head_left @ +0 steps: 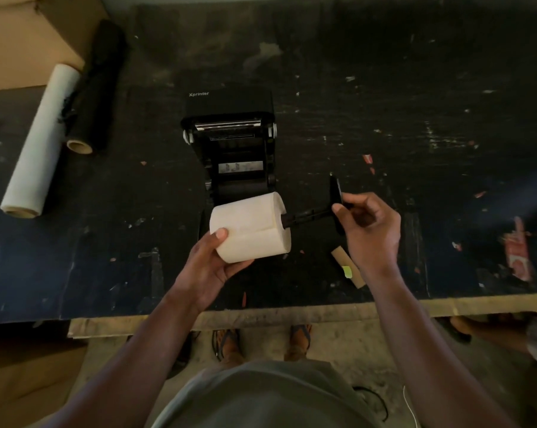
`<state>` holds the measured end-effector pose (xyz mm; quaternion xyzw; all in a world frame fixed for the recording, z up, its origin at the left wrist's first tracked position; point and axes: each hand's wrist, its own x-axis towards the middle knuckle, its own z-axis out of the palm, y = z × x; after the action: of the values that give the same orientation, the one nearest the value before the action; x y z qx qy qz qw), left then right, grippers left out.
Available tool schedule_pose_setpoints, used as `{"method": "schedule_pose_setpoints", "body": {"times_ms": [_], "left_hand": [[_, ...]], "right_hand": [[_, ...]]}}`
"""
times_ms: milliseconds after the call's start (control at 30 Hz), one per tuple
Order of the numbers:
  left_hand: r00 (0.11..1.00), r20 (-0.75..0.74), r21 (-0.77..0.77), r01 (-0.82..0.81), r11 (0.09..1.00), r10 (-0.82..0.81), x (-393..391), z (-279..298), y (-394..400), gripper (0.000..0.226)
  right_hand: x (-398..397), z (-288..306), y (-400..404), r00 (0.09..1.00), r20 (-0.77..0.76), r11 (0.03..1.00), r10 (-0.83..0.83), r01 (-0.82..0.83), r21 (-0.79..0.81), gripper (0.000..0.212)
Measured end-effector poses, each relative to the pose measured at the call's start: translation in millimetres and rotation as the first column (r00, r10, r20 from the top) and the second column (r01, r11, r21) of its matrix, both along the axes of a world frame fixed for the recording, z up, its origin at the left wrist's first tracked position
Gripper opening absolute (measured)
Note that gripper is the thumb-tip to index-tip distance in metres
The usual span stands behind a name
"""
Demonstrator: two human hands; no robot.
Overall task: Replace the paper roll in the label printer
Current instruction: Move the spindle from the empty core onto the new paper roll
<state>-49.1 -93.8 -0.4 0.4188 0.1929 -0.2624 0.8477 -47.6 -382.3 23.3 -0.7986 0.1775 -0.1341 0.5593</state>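
Note:
A black label printer stands open on the dark table, its lid tilted back and its roll bay bare. Just in front of it my left hand cups a fat white paper roll from below, thumb on its near end. My right hand pinches the flat end plate of a black spindle. The spindle's rod points left and its tip sits in the roll's core hole. An empty brown cardboard core with a yellow-green scrap lies on the table under my right wrist.
At the far left lie a long white film roll and a black film roll, beside a cardboard box. Red paper scraps litter the right side. The table's front edge runs just below my wrists.

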Motion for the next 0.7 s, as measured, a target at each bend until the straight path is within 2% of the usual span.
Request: {"method": "schedule_pose_setpoints", "body": {"times_ms": [67,100,200,333,467,600,667,700], "left_hand": [[1.0,-0.008,0.033,-0.02,0.999,0.02,2.1,1.8,-2.8,0.064],[1.0,-0.009,0.051,-0.023,0.998,0.024,3.3,2.9,-4.8,0.061],[1.0,-0.008,0.089,-0.023,0.996,0.024,6.6,7.6,-11.5,0.074],[1.0,0.013,0.103,-0.004,0.995,0.003,8.3,10.4,-22.3,0.056],[0.999,0.018,0.111,-0.032,0.993,0.03,10.3,6.6,-29.3,0.048],[0.999,0.048,0.162,-0.025,0.986,0.017,13.5,4.7,-33.0,0.044],[0.999,0.049,0.186,-0.011,0.982,0.002,15.5,5.3,-36.6,0.046],[0.999,0.048,0.197,-0.002,0.98,-0.008,16.3,6.0,-39.2,0.051]], "right_hand": [[-2.2,2.7,3.6,0.999,0.044,0.999,0.007,-0.005,-0.046,0.023],[-3.5,3.7,5.9,0.998,0.06,0.999,0.025,-0.022,-0.048,0.022],[-8.3,2.9,15.9,0.986,0.097,0.99,0.136,-0.132,-0.038,0.02],[-13.5,0.7,36.5,0.975,0.057,0.977,0.215,-0.214,-0.02,0.032],[-14.6,-3.9,42.1,0.994,-0.017,0.987,0.111,-0.108,0.119,0.037],[-15.9,-7.8,39.7,0.984,-0.147,0.965,0.099,-0.058,0.256,0.023],[-16.9,-9.6,38.8,0.974,-0.195,0.919,0.115,-0.03,0.393,0.014],[-17.3,-9.4,38.0,0.971,-0.205,0.865,0.121,-0.002,0.502,0.013]]}}
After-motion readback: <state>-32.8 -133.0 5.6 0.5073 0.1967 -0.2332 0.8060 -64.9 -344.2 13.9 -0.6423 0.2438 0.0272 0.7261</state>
